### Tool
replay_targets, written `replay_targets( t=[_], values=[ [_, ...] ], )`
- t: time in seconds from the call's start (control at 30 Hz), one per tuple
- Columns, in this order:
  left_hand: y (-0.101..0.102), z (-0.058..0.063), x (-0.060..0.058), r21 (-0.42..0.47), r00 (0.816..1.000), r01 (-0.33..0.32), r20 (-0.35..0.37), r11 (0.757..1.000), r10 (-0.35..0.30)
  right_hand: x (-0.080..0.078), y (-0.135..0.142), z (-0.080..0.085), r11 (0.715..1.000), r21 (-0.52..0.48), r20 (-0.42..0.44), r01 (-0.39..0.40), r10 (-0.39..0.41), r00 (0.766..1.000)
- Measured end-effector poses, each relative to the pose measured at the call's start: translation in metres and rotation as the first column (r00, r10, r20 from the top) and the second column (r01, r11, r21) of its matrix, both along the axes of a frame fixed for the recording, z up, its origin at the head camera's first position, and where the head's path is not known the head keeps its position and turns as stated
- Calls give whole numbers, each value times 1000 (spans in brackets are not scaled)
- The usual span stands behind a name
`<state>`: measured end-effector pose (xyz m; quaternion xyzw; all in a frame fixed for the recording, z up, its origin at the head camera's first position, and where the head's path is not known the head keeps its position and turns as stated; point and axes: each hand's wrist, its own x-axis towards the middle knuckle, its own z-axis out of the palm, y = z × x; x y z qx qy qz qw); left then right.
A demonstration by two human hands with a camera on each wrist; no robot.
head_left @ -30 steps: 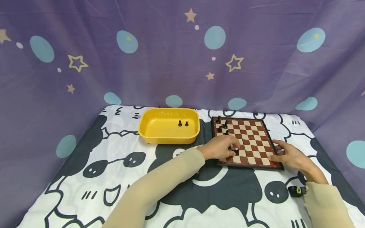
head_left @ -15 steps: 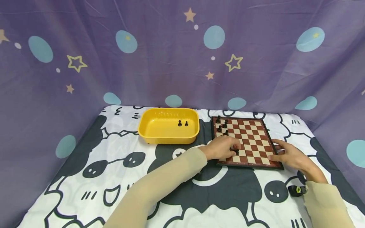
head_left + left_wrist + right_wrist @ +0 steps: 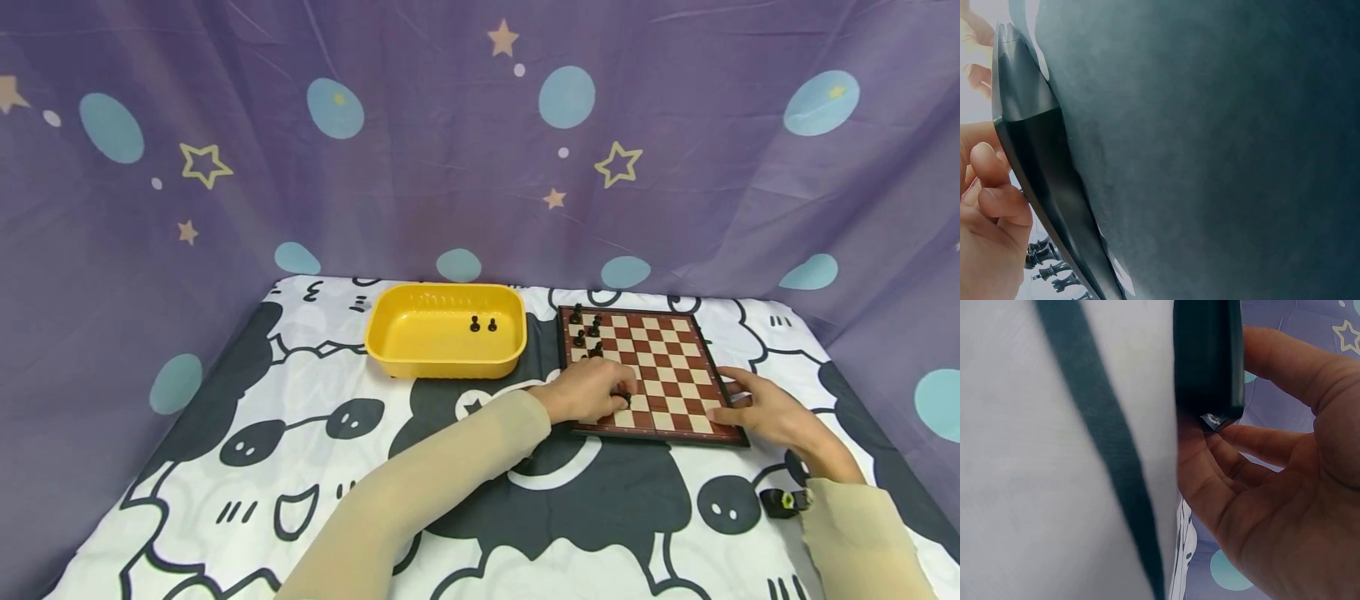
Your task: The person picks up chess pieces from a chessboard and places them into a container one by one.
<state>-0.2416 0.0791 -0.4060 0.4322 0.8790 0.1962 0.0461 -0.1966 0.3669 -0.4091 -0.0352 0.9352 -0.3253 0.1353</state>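
A brown and cream chessboard [image 3: 671, 375] lies on the cloth to the right in the head view. Over its near left part, my left hand [image 3: 585, 390] pinches a small black chess piece [image 3: 627, 400] that the fingers mostly cover. Several black chess pieces [image 3: 595, 327] stand in the board's far left area; some are partly behind the hand. The left wrist view also shows black chess pieces [image 3: 1054, 270] beyond the board's dark side. My right hand [image 3: 768, 410] grips the board's near right corner, with the thumb on top; the right wrist view shows fingers [image 3: 1210, 487] under the edge.
A yellow plastic tub [image 3: 446, 369] stands left of the board, with two black chess pieces [image 3: 475, 324] inside. The table cloth [image 3: 300, 450] has a black and white cartoon print. A purple curtain [image 3: 450, 200] hangs behind the table.
My left hand has shifted slightly to the right over the board, and its fingers cover more of the small black chess piece. The right hand keeps its hold on the corner.
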Motion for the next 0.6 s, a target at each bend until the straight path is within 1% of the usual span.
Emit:
replay_targets(
  t=[0.17,0.3,0.53,0.6],
  values=[
    [1,-1,-1,18,1000,7,0,1000,-7,0,0,1,1000,4,6,4,-4,1000],
    [0,-1,-2,35,1000,16,13,999,-17,1,0,2,1000,11,13,11,-11,1000],
    [-3,5,-1,46,998,13,62,999,-16,2,-1,3,1000,-8,2,-3,3,1000],
    [-5,7,-1,48,998,13,61,999,-16,2,0,3,1000,-11,-1,-7,7,1000]
  ],
)
